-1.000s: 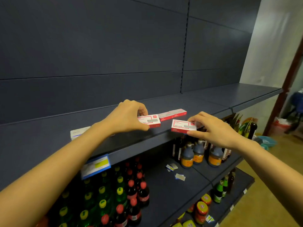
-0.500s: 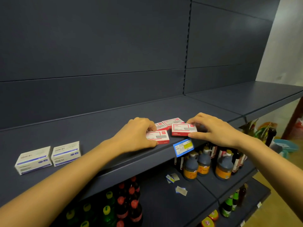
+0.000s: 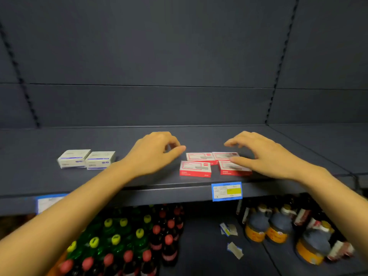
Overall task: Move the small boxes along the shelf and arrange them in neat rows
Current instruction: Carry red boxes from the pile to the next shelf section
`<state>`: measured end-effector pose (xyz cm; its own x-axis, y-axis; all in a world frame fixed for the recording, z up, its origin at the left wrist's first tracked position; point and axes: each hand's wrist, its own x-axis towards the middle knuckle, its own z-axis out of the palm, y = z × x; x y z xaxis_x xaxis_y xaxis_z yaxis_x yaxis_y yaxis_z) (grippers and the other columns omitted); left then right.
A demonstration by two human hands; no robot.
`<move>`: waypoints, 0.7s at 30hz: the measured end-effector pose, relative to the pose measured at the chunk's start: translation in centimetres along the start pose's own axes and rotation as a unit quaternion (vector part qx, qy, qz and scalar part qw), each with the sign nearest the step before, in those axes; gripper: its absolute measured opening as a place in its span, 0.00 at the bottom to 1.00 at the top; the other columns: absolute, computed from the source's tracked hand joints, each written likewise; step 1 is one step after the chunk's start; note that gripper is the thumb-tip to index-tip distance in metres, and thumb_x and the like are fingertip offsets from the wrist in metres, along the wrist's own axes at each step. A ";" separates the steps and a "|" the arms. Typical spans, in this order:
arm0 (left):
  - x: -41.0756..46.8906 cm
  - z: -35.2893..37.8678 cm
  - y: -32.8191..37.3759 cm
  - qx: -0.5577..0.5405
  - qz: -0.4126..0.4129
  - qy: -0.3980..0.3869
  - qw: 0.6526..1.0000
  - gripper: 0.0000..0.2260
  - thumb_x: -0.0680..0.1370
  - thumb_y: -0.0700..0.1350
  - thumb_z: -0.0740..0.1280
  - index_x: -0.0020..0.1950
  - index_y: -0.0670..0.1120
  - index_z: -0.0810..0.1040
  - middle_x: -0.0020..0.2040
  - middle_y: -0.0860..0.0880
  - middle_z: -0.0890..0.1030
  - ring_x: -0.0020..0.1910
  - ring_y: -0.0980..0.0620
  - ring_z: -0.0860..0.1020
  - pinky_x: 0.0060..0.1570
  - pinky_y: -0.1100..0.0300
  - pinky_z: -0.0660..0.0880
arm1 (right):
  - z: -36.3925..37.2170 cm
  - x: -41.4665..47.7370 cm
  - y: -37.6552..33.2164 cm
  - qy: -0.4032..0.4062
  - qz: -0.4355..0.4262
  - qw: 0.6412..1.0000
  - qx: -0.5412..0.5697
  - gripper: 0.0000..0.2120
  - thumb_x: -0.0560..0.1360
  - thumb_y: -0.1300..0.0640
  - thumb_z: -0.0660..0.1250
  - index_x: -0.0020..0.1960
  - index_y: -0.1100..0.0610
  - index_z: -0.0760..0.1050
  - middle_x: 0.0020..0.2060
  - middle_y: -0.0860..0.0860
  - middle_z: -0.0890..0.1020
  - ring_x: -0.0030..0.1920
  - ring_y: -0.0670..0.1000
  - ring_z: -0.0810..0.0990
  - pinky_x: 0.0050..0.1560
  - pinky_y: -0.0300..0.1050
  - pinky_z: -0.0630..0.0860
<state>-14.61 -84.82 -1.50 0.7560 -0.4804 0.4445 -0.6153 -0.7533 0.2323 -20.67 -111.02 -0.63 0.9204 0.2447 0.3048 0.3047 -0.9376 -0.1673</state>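
Note:
Several small red-and-white boxes lie flat on the dark shelf [image 3: 139, 182] in two rows of two: front left box [image 3: 195, 168], back left box [image 3: 200, 157], back right box [image 3: 226, 155], front right box [image 3: 232, 168]. My left hand [image 3: 153, 154] hovers just left of them, fingers curled and apart, holding nothing. My right hand [image 3: 262, 156] is spread over the right pair, its thumb resting on the front right box. Two white-and-blue boxes [image 3: 86, 158] sit side by side further left.
A blue and yellow price tag [image 3: 227, 191] hangs on the shelf edge below the red boxes. The shelf underneath holds green and dark soda bottles [image 3: 127, 242] at left, dark sauce jugs [image 3: 276, 228] at right, and loose paper tags [image 3: 229, 230].
Both hands carried red boxes leftward along the shelf and set them down in a two-by-two block. The left hand has let go and drawn back to the left; the view has swung left.

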 end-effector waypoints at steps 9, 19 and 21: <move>-7.2 -5.4 -3.7 0.164 -0.165 0.074 0.970 0.14 0.79 0.53 0.58 0.51 0.47 0.78 0.52 0.49 0.79 0.54 0.48 0.75 0.44 0.57 0.68 | 3.4 6.2 -9.3 -0.013 -0.194 0.979 0.067 0.17 0.78 0.49 0.59 0.66 0.44 0.67 0.65 0.39 0.70 0.67 0.43 0.66 0.64 0.45 0.68; -20.1 -13.1 -9.4 0.226 -0.293 0.088 0.925 0.11 0.78 0.52 0.59 0.54 0.49 0.77 0.54 0.50 0.79 0.54 0.50 0.75 0.45 0.58 0.67 | 7.1 10.2 -23.8 -0.039 -0.316 0.941 0.119 0.17 0.78 0.51 0.59 0.66 0.45 0.67 0.65 0.42 0.71 0.65 0.47 0.69 0.60 0.50 0.71; -22.7 -14.7 -10.9 0.228 -0.316 0.085 0.917 0.12 0.78 0.52 0.59 0.54 0.49 0.77 0.54 0.50 0.79 0.54 0.51 0.75 0.47 0.58 0.70 | 7.9 10.9 -27.0 -0.050 -0.333 0.934 0.118 0.17 0.78 0.50 0.59 0.66 0.45 0.67 0.66 0.41 0.71 0.65 0.47 0.70 0.62 0.52 0.71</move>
<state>-28.34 -59.09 -1.44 0.8602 0.1638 0.4830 0.1194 -0.9854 0.1216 -16.97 -81.10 -0.21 0.5228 0.7871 0.3272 0.8522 -0.4921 -0.1777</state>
